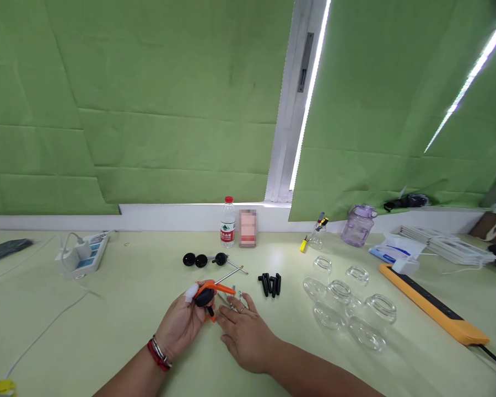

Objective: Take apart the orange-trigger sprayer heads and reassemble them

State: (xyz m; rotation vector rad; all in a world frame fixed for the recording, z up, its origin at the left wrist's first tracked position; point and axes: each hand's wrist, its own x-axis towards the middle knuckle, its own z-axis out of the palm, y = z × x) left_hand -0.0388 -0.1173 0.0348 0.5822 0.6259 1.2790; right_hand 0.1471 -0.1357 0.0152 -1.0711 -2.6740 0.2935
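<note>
My left hand [187,322] is closed around an orange-and-black part [206,293], which has a round black piece and orange arms. A white covering shows on one fingertip. Just to its right, my right hand [248,331] lies low over the table with its fingers stretched out and apart. Small metal pieces [233,298] lie by its fingertips, partly hidden. Beyond the hands are round black parts [200,260] and thin metal rods [235,272]. Several short black tubes [270,284] lie right of the rods.
Several clear glass vessels [339,309] stand at the right, beside an orange power strip [434,306]. A water bottle [227,223], a blurred pink box [248,229], a jar with tools [317,237] and a purple bottle [359,226] line the back. A white power strip [91,256] is left.
</note>
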